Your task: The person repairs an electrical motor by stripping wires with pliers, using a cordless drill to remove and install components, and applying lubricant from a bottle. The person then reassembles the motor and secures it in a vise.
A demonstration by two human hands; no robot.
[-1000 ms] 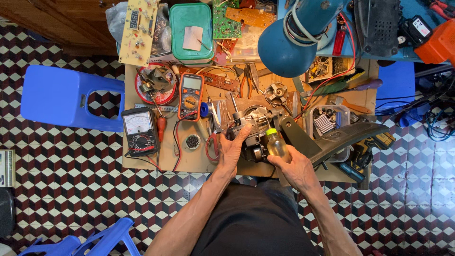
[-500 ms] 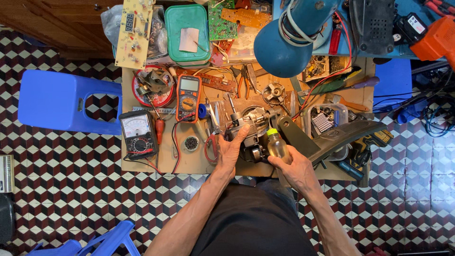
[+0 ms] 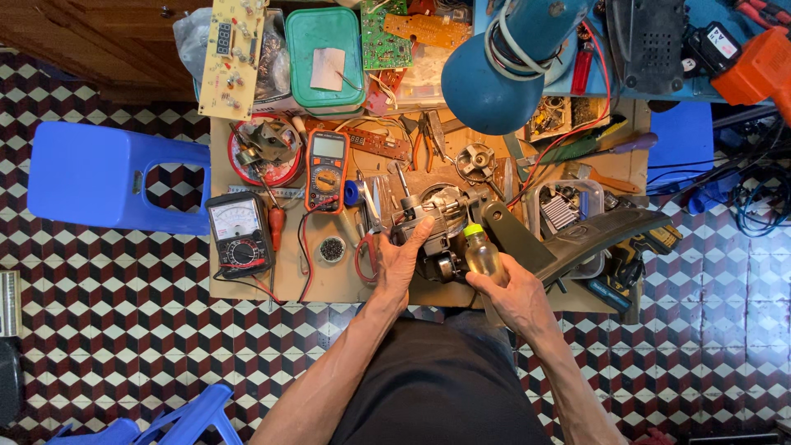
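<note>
The person's right hand [image 3: 509, 290] holds a small clear bottle [image 3: 483, 255] with a yellow-green cap, fingers [image 3: 494, 278] wrapped closed around its lower body. The bottle stands nearly upright, its long axis running from the palm toward the far side, cap end pointing at the small electric motor [image 3: 437, 216] that sits on the counter [image 3: 329, 284] just beyond it. The cap lies just beside the motor's right flank, close to touching (whether it does touch cannot be told from this view).

The left hand [image 3: 401, 262] rests on the motor's left side, thumb and fingers closed against its metal housing, steadying it. So the motor sits between the two hands, the left one already on it and the right one a little nearer the person, bringing the bottle in from the near right.

Around them the counter is crowded: an orange digital multimeter [image 3: 326, 170] and a black analogue meter [image 3: 239, 233] to the left, a blue desk lamp [image 3: 503, 70] hanging over the far side, and a long dark plastic cover [image 3: 606, 237] lying to the right of the motor.
</note>
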